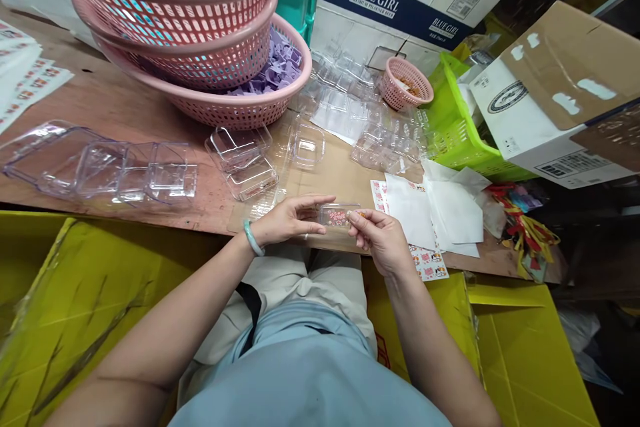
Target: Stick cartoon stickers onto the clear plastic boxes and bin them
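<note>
A small clear plastic box [334,215] with a pink printed sticker lies on the cardboard in front of me. My left hand [283,221], a jade-coloured bangle at its wrist, spans the box's left end, with the thumb along the near edge and the fingers along the far one. Over the right end, my right hand [377,237] pinches a small orange-and-white sticker [361,213] between thumb and fingertips. Its fingers partly cover that sticker. Close to the right hand lie printed sticker sheets [431,263] and white backing paper [410,210].
Clear plastic cases [125,170] line the left; more clear trays [385,140] lie behind. Stacked pink baskets [200,103] hold purple pieces [280,67]. A small pink basket [407,83], green crate [453,120] and carton [560,80] stand right. Yellow cardboard [125,280] flanks my lap.
</note>
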`<control>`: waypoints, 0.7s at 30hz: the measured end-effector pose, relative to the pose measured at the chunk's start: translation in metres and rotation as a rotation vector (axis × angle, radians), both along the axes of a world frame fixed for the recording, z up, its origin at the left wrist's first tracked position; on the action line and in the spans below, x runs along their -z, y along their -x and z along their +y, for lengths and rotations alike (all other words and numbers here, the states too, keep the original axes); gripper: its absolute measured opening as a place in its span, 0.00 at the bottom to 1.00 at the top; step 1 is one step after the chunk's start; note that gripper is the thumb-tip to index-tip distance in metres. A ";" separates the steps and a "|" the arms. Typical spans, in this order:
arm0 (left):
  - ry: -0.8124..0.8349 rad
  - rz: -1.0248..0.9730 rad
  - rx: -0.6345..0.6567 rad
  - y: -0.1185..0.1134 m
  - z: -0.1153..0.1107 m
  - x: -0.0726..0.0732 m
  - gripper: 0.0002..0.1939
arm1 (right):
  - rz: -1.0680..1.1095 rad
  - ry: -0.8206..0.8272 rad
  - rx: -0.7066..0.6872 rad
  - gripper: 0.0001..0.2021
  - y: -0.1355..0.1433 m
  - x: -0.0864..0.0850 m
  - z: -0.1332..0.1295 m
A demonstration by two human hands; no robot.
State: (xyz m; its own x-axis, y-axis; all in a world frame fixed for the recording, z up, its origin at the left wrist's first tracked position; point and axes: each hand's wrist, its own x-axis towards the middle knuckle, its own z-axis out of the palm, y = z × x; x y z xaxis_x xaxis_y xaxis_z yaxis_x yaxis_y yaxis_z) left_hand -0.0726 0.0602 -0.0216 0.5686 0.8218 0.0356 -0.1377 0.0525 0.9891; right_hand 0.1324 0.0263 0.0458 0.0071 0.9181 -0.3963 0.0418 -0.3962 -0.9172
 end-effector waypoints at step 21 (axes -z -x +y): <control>0.014 -0.008 0.002 0.000 0.002 -0.002 0.35 | -0.029 0.032 -0.015 0.16 0.004 -0.007 0.005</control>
State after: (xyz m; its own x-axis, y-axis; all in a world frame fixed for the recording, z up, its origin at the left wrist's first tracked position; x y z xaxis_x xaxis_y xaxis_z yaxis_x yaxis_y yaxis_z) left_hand -0.0730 0.0627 -0.0196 0.5701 0.8211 0.0285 -0.1452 0.0665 0.9872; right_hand 0.1287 0.0313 0.0528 0.0052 0.9049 -0.4257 0.0741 -0.4248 -0.9022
